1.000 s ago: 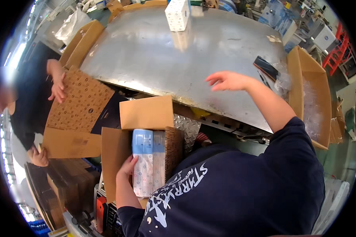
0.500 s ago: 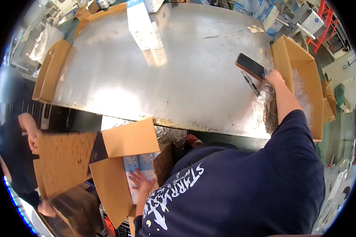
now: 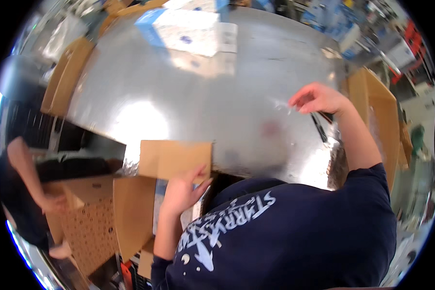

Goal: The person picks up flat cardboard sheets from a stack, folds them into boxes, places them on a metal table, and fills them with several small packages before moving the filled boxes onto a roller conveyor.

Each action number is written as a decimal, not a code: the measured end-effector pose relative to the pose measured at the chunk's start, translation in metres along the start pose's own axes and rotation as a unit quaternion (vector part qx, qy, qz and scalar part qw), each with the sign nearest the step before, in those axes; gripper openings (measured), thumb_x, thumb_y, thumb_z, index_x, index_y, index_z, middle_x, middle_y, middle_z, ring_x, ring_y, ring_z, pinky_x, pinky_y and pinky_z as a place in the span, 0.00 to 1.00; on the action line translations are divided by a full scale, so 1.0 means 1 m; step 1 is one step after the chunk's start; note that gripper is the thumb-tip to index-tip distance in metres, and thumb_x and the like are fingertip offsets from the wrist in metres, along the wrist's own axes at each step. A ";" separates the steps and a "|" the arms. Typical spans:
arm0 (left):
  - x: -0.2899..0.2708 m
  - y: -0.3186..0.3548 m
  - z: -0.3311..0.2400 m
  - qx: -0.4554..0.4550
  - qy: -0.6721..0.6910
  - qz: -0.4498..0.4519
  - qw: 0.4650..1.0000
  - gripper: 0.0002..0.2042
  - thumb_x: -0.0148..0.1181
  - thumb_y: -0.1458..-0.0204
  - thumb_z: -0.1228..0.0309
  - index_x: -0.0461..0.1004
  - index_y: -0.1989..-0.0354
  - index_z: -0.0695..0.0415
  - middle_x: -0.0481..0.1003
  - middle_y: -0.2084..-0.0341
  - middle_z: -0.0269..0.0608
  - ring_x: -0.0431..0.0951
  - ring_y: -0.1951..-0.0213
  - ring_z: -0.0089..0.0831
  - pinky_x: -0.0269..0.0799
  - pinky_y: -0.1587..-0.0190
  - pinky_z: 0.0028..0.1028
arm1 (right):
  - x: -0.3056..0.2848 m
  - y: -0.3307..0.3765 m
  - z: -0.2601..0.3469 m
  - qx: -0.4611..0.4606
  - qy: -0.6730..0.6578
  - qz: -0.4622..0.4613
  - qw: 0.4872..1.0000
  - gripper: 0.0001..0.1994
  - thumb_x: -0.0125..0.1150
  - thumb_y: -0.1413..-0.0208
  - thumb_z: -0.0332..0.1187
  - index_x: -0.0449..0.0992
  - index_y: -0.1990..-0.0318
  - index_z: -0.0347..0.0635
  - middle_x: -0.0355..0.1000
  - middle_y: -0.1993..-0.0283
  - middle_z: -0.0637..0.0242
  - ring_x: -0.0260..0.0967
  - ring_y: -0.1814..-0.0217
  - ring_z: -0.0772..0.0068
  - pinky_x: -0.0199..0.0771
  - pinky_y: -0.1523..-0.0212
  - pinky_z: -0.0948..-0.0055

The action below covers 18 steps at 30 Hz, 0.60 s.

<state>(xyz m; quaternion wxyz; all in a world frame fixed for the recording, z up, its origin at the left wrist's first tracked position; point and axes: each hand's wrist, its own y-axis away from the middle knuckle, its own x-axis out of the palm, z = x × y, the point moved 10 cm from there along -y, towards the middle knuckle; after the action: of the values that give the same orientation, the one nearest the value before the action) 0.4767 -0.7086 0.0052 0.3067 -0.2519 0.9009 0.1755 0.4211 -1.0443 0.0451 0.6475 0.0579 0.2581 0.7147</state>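
Observation:
My right hand (image 3: 319,99) hovers over the right side of the metal table, fingers curled together. A wisp of clear material shows at its fingertips, too blurred to name. Beneath the wrist lie a black pen (image 3: 319,128) and a dark phone (image 3: 327,116), which is mostly hidden. My left hand (image 3: 180,193), thumb and fingers apart, is above an open cardboard box (image 3: 136,215) at the table's front edge. Its fingertips overlap the far flap (image 3: 176,157); whether they touch is unclear. White and blue packs (image 3: 158,198) show inside the box, partly covered by my arm.
White and blue packages (image 3: 186,31) stand on the far part of the metal table (image 3: 256,82). A tall cardboard tray (image 3: 384,113) borders the right end, another (image 3: 65,79) the left. At lower left, a co-worker's hand (image 3: 55,203) rests on a brown patterned carton (image 3: 89,232).
My right hand has moved left from the phone's right end. My left hand has lifted off the packs toward the far flap. The far packages look larger and turned; the co-worker's carton has shifted.

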 end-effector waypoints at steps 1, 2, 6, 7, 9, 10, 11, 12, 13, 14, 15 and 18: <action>-0.026 -0.016 -0.028 0.027 0.037 -0.070 0.997 0.23 0.65 0.60 0.68 0.71 0.52 0.58 0.76 0.67 0.45 0.75 0.59 0.45 0.71 0.57 0.34 | 0.032 -0.020 0.015 -0.046 -0.024 0.078 0.996 0.15 0.64 0.57 0.23 0.76 0.58 0.35 0.74 0.60 0.63 0.70 0.57 0.73 0.70 0.54 0.74; -0.044 -0.023 -0.060 0.084 0.031 -0.111 0.990 0.24 0.66 0.60 0.69 0.70 0.51 0.58 0.76 0.66 0.44 0.75 0.60 0.42 0.71 0.57 0.32 | 0.068 -0.039 0.034 -0.099 -0.045 0.167 0.980 0.16 0.64 0.57 0.23 0.75 0.57 0.35 0.74 0.59 0.61 0.70 0.55 0.71 0.70 0.52 0.72; -0.079 -0.038 -0.080 0.120 -0.045 -0.209 0.970 0.23 0.68 0.61 0.67 0.71 0.54 0.57 0.76 0.67 0.41 0.76 0.64 0.36 0.73 0.63 0.30 | 0.181 -0.091 0.083 -0.133 -0.115 0.329 0.928 0.12 0.59 0.49 0.31 0.75 0.57 0.36 0.74 0.60 0.64 0.71 0.61 0.75 0.72 0.57 0.75; -0.075 -0.036 -0.057 0.101 -0.011 -0.208 0.973 0.22 0.68 0.60 0.65 0.71 0.56 0.57 0.76 0.69 0.41 0.76 0.64 0.37 0.72 0.62 0.31 | 0.196 -0.103 0.079 -0.102 -0.153 0.343 0.921 0.12 0.58 0.47 0.33 0.75 0.57 0.36 0.74 0.60 0.63 0.71 0.61 0.75 0.72 0.58 0.75; -0.072 -0.030 -0.020 0.015 0.058 -0.187 0.980 0.20 0.68 0.59 0.62 0.72 0.59 0.57 0.76 0.73 0.41 0.76 0.68 0.35 0.71 0.65 0.29 | 0.217 -0.117 0.074 -0.059 -0.164 0.340 0.924 0.12 0.53 0.44 0.34 0.74 0.58 0.35 0.74 0.62 0.62 0.72 0.62 0.72 0.73 0.57 0.73; -0.069 -0.020 0.001 -0.060 0.094 -0.178 0.978 0.19 0.68 0.59 0.62 0.72 0.61 0.57 0.75 0.75 0.40 0.76 0.71 0.33 0.71 0.67 0.27 | 0.227 -0.118 0.077 -0.048 -0.131 0.335 0.932 0.13 0.51 0.42 0.35 0.74 0.59 0.34 0.73 0.63 0.62 0.72 0.62 0.71 0.73 0.57 0.71; -0.063 -0.015 0.019 -0.129 0.132 -0.161 0.970 0.18 0.68 0.59 0.62 0.73 0.62 0.58 0.75 0.78 0.39 0.76 0.73 0.30 0.71 0.69 0.26 | 0.233 -0.119 0.074 -0.035 -0.100 0.323 0.940 0.13 0.49 0.41 0.35 0.73 0.59 0.33 0.73 0.64 0.61 0.72 0.62 0.70 0.73 0.56 0.69; -0.061 -0.011 0.027 -0.138 0.144 -0.156 0.967 0.17 0.68 0.59 0.62 0.73 0.63 0.58 0.74 0.79 0.38 0.75 0.75 0.28 0.70 0.71 0.24 | 0.241 -0.125 0.071 -0.063 -0.101 0.307 0.944 0.14 0.47 0.40 0.38 0.74 0.64 0.35 0.73 0.66 0.63 0.71 0.64 0.74 0.72 0.62 0.74; -0.060 -0.001 0.039 -0.148 0.155 -0.160 0.963 0.17 0.68 0.58 0.62 0.73 0.64 0.59 0.74 0.80 0.38 0.74 0.77 0.25 0.69 0.72 0.23 | 0.245 -0.129 0.073 -0.076 -0.061 0.287 0.953 0.13 0.47 0.40 0.37 0.73 0.65 0.35 0.72 0.67 0.63 0.71 0.65 0.73 0.72 0.63 0.73; -0.056 0.007 0.051 -0.155 0.166 -0.162 0.960 0.16 0.68 0.58 0.62 0.73 0.65 0.59 0.73 0.82 0.37 0.73 0.79 0.23 0.69 0.74 0.22 | 0.239 -0.130 0.075 -0.089 -0.022 0.263 0.961 0.13 0.47 0.41 0.37 0.73 0.66 0.36 0.72 0.69 0.63 0.70 0.67 0.72 0.71 0.64 0.72; -0.059 0.023 0.070 -0.169 0.196 -0.197 0.946 0.15 0.67 0.57 0.63 0.74 0.66 0.60 0.73 0.81 0.36 0.72 0.78 0.22 0.69 0.73 0.21 | 0.231 -0.131 0.076 -0.104 0.017 0.237 0.966 0.13 0.47 0.41 0.37 0.73 0.67 0.36 0.71 0.70 0.63 0.70 0.68 0.71 0.70 0.66 0.71; -0.069 0.088 0.139 -0.244 0.245 -0.255 0.903 0.13 0.64 0.53 0.65 0.74 0.67 0.62 0.73 0.79 0.34 0.71 0.74 0.19 0.69 0.70 0.20 | 0.144 -0.133 0.066 -0.221 0.384 0.029 0.896 0.10 0.50 0.43 0.35 0.73 0.69 0.38 0.69 0.72 0.59 0.68 0.71 0.63 0.68 0.68 0.69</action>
<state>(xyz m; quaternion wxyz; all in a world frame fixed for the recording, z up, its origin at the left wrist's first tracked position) 0.5394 -0.5481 -0.0402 0.0399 -0.5751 0.7815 0.2387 0.5460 -0.8837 0.0067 0.4730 -0.3576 0.3203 0.7388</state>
